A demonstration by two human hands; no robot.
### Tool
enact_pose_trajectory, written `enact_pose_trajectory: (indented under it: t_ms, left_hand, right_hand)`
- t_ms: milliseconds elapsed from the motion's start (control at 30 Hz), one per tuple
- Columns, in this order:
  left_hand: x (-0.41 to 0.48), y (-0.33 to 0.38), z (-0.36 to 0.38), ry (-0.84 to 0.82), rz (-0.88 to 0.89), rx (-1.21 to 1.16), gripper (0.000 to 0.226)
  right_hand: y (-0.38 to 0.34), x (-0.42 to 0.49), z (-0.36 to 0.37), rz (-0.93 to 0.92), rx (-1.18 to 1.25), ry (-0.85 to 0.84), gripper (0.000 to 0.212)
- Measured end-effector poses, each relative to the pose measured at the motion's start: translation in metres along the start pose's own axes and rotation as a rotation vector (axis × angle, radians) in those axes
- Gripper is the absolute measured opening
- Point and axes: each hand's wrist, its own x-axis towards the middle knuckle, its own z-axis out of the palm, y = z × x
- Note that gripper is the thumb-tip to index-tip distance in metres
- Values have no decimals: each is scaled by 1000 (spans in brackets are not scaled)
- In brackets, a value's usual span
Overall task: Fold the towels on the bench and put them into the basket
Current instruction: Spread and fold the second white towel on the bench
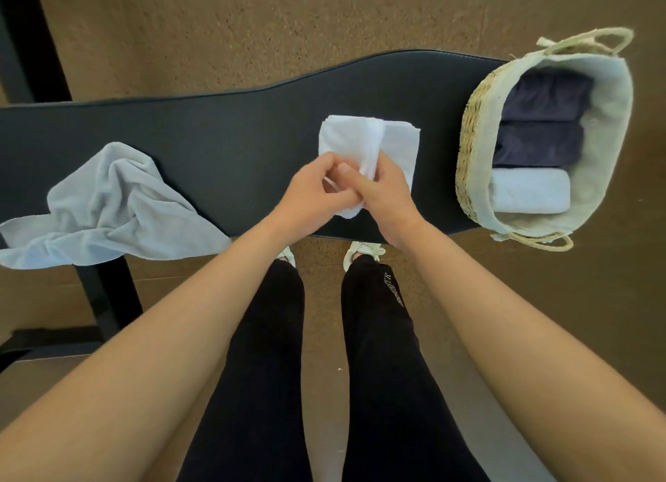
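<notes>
Hands together, left hand (pixel 310 189) and right hand (pixel 383 193) pinching white towel (pixel 367 139) on bench (pixel 216 128), crumpled grey towel (pixel 108 200) at left, basket (pixel 475 135) at right holding folded towels (pixel 533 146).

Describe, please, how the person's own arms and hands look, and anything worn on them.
Both forearms are bare, with no sleeves in view. The left hand and the right hand carry no gloves, rings, watch or bracelets that I can see. Lower down, the person wears black trousers with pale lettering on the right leg, and pale shoes.
</notes>
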Motion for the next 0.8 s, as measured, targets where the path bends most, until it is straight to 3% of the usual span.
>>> enact_pose_trajectory:
  t_ms: [67,133,233,333,433,600,700,800]
  left_hand:
    - [6,-2,9,-12,-3,11,38]
    - [13,-10,13,113,37,99,42]
    - [25,-24,16,217,163,498,55]
    - [39,-33,19,140,273,821,69]
    - [52,-34,26,73,249,992,77]
    - [67,-39,41,57,192,1138,89]
    - [69,-40,48,80,184,1162,90]
    - [72,-39,53,103,197,1152,87]
  right_hand:
    - [5,2,-12,-18,-43,98,34]
    - [14,8,-26,-43,-124,133,48]
    - [26,19,-45,-75,-292,148,66]
    - [31,28,-55,-100,-401,153,78]
    - [39,31,-61,-172,-525,222,84]
    - [53,23,-70,-223,-781,266,82]
    - [58,23,-75,-343,-1094,351,86]
    - [56,26,-74,-464,-1233,288,77]
